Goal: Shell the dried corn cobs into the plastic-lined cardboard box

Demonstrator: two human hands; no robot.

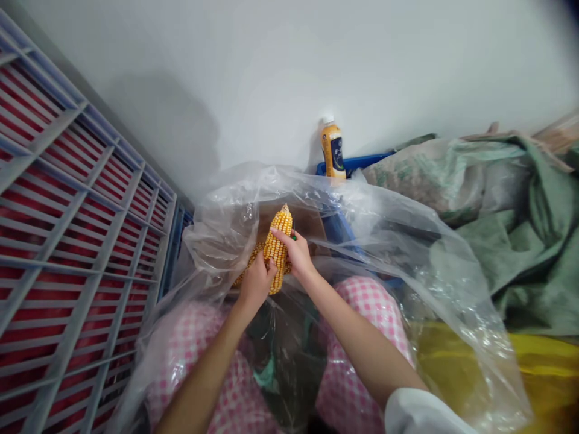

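One corn cob (277, 247) stands upright in both my grips, above a clear plastic sheet (398, 241) spread over my lap.

A stack of grey slatted crates (67, 211) hems me in on the left and heaped green sacks (520, 241) on the right, so the only open room is ahead, up to the white wall (289, 60). The sheet's edge rises around the cob. My left grip (257, 280) is wrapped round the cob's lower half, and my right grip (298, 253) pinches its upper side with the fingertips. One bottle (333, 149) of orange drink stands against the wall. Its dark label is too small to read.
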